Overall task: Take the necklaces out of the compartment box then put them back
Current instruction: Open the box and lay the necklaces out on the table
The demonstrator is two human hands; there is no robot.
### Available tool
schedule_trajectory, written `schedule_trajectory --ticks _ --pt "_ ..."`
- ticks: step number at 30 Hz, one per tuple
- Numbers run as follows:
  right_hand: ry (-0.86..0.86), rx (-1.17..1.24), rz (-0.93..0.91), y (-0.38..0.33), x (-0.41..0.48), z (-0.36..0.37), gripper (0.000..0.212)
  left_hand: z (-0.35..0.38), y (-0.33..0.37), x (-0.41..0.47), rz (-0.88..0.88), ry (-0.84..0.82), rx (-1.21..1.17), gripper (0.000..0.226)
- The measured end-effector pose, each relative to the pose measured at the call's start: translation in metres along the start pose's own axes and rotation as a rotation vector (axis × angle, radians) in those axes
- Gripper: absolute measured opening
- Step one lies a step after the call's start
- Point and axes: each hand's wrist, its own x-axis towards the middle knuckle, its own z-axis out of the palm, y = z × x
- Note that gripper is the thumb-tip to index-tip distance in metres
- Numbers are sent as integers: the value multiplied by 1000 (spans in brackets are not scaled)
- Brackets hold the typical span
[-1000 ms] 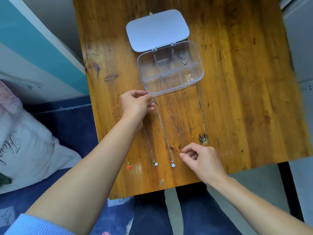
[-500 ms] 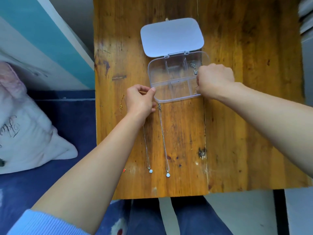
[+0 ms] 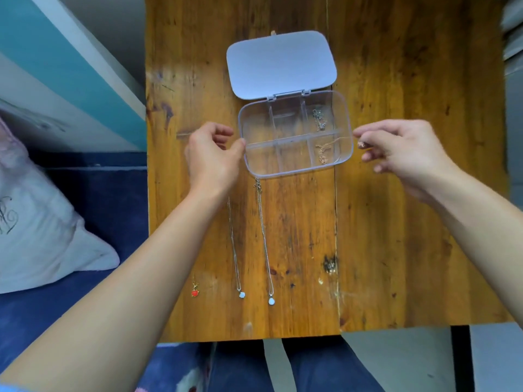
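Note:
A clear compartment box lies open on the wooden table, its lid flat behind it. My left hand touches the box's left rim with its fingertips. My right hand pinches one end of a thin gold necklace just right of the box; the rest of that chain trails into the near right compartment. A silver necklace sits in the far right compartment. Two silver necklaces with pale pendants lie stretched out in front of the box. A red pendant lies left of them.
The table's near edge runs just past the pendants, with my knees below it. A white pillow lies on blue bedding at the left. A teal and white wall panel stands at the far left.
My right hand went from the table's near edge to the box, then drew back to the right with an end of the gold chain. My left hand shifted onto the box's left rim.

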Motion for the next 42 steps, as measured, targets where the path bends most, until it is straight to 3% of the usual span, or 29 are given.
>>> schedule_trajectory --ticks 3,5,11,13,16,20,22,26,29,32,38,42 --pt "-50 325 260 28 -12 -10 15 7 23 -4 192 17 49 13" --pt "-46 464 330 44 -20 -13 8 21 38 -11 295 -56 68 10" --pt "42 550 384 69 -33 -17 11 81 57 -23 498 -555 361 23" --pt "82 457 370 74 -34 -16 12 96 59 -24 551 -613 524 28" --pt "151 118 248 82 -31 -10 11 110 60 -22 607 -629 693 21" --pt "134 -278 54 89 -25 0 33 114 56 -19 567 -612 659 23" --pt "150 -425 -30 90 -25 3 25 112 54 -19 592 -578 608 26" --pt "164 -459 -110 95 -23 1 5 106 53 -22 641 -515 513 23" --pt "147 -312 -73 97 -24 -6 7 99 55 -20 604 -512 412 22" --pt "141 35 22 90 -27 -15 14 88 60 -19 487 -531 301 20" --pt "64 627 283 75 -25 -25 14 72 73 -21 111 -715 -131 26" --pt "10 795 349 72 -26 -27 11 50 71 -17 2 -753 -377 33"
